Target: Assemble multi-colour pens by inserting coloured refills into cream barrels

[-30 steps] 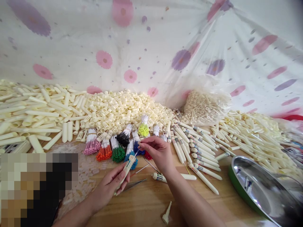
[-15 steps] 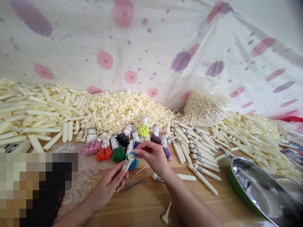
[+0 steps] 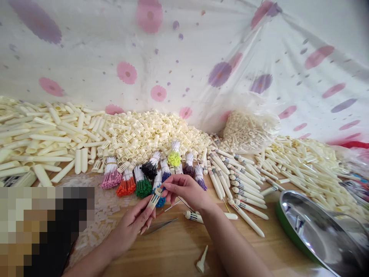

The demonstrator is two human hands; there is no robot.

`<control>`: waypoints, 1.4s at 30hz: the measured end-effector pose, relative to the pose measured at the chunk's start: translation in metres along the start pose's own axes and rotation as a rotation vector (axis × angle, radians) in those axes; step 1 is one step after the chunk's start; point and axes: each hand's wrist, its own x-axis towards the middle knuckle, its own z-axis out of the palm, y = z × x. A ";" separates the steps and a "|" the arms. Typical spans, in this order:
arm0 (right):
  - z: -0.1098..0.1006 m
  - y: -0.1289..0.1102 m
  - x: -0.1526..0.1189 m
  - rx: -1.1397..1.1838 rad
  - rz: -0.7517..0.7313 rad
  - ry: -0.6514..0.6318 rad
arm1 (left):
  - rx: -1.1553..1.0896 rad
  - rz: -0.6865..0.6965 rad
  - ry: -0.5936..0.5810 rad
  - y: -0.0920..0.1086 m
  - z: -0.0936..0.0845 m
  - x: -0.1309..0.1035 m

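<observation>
The left hand (image 3: 135, 219) is holding a cream slotted pen barrel (image 3: 155, 199) between its fingers, tilting its open end up and away over the wooden worktop (image 3: 173, 250). The right hand (image 3: 184, 191) is hovering just beside that opening, its thumb and fingertips drawn narrow; whether they are pinching anything, I can't tell. Tweezers (image 3: 163, 226) are lying just right of the left hand, while bundled coloured refills (image 3: 143, 184) are sitting beyond both hands and multicolour pens (image 3: 245, 188) are resting to the right.
</observation>
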 end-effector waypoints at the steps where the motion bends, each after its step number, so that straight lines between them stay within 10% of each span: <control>1: -0.001 0.000 -0.001 0.008 0.026 -0.022 | 0.007 0.002 -0.003 0.000 0.000 0.000; 42: -0.005 -0.012 -0.023 -0.853 -0.283 -0.129 | -0.118 -0.084 -0.100 0.003 -0.005 -0.005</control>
